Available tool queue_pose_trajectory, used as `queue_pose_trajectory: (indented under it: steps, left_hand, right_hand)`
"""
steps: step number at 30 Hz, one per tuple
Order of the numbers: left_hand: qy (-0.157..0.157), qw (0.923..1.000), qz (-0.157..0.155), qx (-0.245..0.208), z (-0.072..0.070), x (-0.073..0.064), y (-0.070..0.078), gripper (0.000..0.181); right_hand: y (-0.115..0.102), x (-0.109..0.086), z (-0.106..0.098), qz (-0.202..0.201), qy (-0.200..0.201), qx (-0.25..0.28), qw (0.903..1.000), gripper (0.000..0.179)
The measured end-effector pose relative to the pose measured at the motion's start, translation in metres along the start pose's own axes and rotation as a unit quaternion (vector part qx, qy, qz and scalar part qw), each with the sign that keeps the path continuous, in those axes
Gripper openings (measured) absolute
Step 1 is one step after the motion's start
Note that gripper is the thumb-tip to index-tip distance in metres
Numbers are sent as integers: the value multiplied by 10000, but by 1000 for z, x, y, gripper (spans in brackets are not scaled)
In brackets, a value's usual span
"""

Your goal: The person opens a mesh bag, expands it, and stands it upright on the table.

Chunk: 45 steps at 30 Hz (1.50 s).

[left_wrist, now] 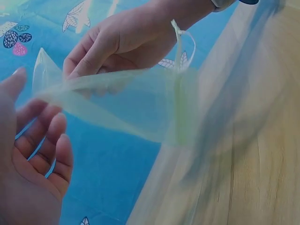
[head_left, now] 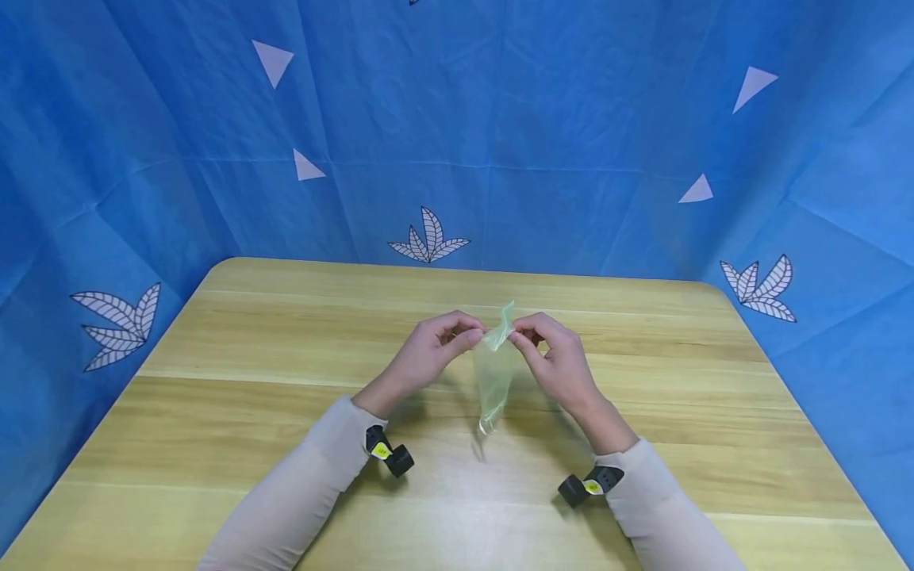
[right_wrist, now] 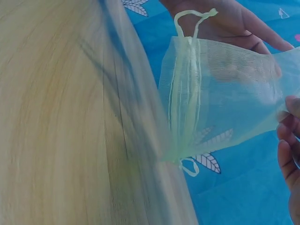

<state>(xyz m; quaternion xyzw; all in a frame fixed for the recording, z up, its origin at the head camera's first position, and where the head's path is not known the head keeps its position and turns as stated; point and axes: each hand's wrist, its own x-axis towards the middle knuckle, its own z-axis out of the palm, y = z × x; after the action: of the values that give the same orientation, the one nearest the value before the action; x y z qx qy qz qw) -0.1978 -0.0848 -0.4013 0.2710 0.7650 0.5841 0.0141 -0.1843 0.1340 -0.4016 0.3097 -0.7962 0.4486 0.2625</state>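
A sheer pale-green drawstring pouch hangs between both hands over the table, its closed end up and its drawstring end down toward me. My left hand pinches the pouch's upper left edge with thumb and forefinger. Opposite it, my right hand pinches the upper right side, where the fabric folds into a pointed corner. In the right wrist view the pouch spreads out flat, with a cord loop at one side of its gathered mouth. The left wrist view blurs the fabric; parts of the fingertips are hidden behind it.
A wood-grain table lies beneath the hands. Blue cloth printed with leaves and triangles surrounds its back and sides. Both wrists carry a black camera, the left wrist camera and the right wrist camera, low over the table.
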Motion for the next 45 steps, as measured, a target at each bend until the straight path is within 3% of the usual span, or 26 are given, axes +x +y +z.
queue_pose_trajectory:
  steps: [7,14,19,28,35,45]
  left_hand:
    - [-51,9999,22,-136,0,0,-2,26]
    - [-155,9999,-24,-28,1,0,-2,26]
    - [-180,9998,99,71,3,0,-3,23]
    - [-74,9998,137,126,6,0,-4,15]
    - [-40,9994,212,271,7,0,-5,10]
    - [111,9992,7,395,3,0,-2,13]
  right_hand:
    - [-30,7,-7,-168,-113,194,9996,20]
    - [-2,-1,1,-139,-361,334,9987,22]
    - [1,-2,5,-191,-351,340,9986,22]
    - [-36,7,1,-512,-323,318,9977,22]
    - [-41,8,0,-305,-358,227,9986,21]
    - [-40,9,-5,-19,-268,244,9993,16]
